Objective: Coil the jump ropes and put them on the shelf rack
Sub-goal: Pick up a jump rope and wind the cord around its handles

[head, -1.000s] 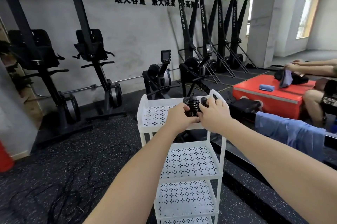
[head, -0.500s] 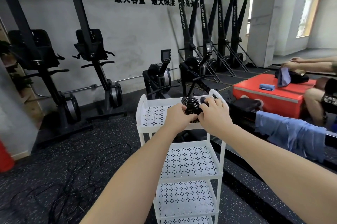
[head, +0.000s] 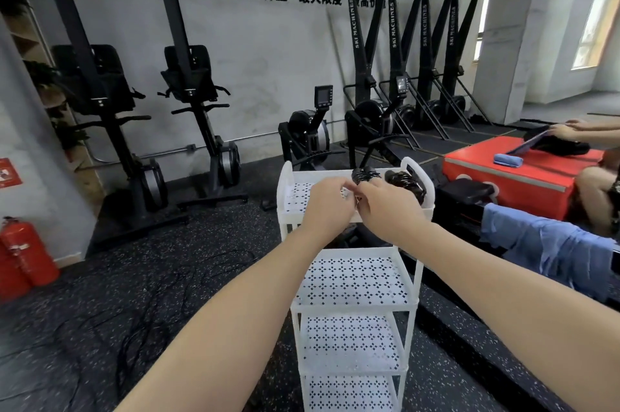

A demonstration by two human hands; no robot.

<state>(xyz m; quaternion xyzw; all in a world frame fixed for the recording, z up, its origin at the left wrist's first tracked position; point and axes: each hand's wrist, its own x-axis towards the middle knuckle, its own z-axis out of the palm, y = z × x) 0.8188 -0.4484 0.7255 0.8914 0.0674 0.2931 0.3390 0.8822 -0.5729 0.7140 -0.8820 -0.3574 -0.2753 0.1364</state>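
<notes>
A coiled black jump rope (head: 365,175) sits just above the top tier of the white shelf rack (head: 355,302), at our fingertips, and a second black coil (head: 406,184) lies on the same tier just to its right, against the rack's right handle. Our left hand (head: 327,207) and right hand (head: 385,208) meet over the tier's front rim, fingers curled; they seem to pinch the near end of the first coil, though the contact is hidden behind our knuckles. The perforated tiers below show nothing on them. Loose black cords (head: 141,307) trail over the speckled floor to the left of the rack. To the right, a black bench (head: 464,198) and a red box (head: 523,178) crowd close to the rack's side.
</notes>
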